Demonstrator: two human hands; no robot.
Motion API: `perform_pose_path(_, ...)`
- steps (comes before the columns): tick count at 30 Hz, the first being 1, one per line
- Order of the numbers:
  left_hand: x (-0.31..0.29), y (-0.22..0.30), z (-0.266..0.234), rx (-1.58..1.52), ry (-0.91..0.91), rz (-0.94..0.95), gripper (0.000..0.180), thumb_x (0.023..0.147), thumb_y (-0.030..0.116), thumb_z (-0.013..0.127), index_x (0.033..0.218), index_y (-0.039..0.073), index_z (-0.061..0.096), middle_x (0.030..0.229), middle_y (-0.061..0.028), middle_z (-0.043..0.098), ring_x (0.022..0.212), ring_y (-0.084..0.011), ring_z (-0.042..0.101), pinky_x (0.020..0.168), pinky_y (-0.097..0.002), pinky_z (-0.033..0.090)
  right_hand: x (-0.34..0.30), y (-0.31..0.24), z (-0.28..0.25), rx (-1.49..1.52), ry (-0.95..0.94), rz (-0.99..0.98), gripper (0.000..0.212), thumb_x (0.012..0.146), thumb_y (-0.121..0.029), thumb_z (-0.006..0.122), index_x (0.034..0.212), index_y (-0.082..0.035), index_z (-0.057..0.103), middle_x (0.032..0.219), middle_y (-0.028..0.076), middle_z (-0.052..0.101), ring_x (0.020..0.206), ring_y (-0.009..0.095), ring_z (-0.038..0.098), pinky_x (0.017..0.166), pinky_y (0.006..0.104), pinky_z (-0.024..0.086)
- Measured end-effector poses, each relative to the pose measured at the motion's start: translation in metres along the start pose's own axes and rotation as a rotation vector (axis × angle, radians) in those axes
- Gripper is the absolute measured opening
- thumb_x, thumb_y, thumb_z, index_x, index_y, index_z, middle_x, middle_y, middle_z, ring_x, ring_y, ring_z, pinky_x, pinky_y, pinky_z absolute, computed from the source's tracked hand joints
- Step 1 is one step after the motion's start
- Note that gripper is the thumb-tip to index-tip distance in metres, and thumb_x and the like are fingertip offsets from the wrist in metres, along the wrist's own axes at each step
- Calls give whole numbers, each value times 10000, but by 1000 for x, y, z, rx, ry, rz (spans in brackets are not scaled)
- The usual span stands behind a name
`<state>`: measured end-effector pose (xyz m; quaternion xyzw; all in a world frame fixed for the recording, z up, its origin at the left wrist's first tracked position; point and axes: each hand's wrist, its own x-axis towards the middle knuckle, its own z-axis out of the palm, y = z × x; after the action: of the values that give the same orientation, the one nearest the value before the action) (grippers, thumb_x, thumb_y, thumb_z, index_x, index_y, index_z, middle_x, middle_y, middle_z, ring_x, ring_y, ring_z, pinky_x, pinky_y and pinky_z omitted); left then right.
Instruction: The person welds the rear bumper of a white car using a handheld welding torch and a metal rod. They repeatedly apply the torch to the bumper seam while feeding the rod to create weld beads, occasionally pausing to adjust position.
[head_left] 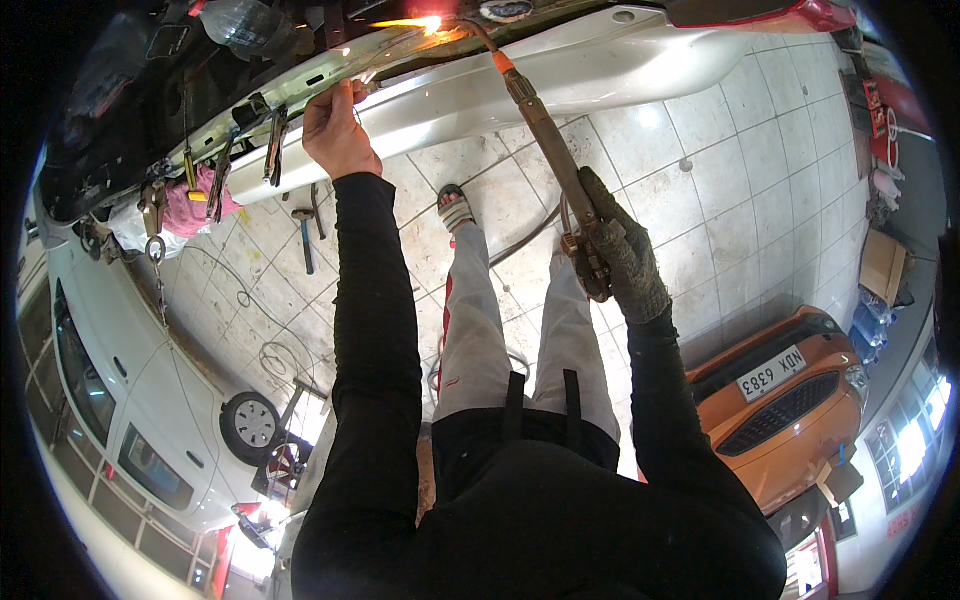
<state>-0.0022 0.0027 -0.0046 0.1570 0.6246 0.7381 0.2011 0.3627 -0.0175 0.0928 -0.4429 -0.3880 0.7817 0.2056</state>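
My right hand (628, 255), in a dark knitted work glove, is wrapped around the handle of a gas torch (550, 140). The torch slants up and left, its neck glowing orange. At its tip a bright flame (430, 25) plays on the edge of a car's metal body sill (330, 70). Bare and closed in a pinch, my left hand (342, 130) is at that sill, just left of and below the flame. What its fingertips hold, if anything, is too small to make out. Below the sill runs a silver bumper-like panel (590, 75).
Locking pliers (275, 148) and other clamps hang along the sill at left, by a pink cloth (195, 205) and a chain (157, 265). A hammer (305, 240) lies on the tiled floor; a hose (525, 238) runs between my legs. A white car (130, 400) and an orange car (790, 400) flank me.
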Motion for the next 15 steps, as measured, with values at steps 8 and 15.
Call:
perform_pose_path(8,0,0,-1,-33,-1,3,71,925,14,737,952,-13,677,902,-108,730,806,-182,710,751,-310,594,1,0,1,21,-2,4,659,1046,-416,573,1574,-75,375,663,18,603,441,57,490,394,224,407)
perform_pose_path(15,-1,4,2,-14,-4,-1,97,920,9,736,925,7,639,912,-122,732,832,-211,728,809,-320,593,1,4,-2,28,-14,7,716,1042,-512,541,1581,-75,360,671,24,606,441,59,474,403,228,414)
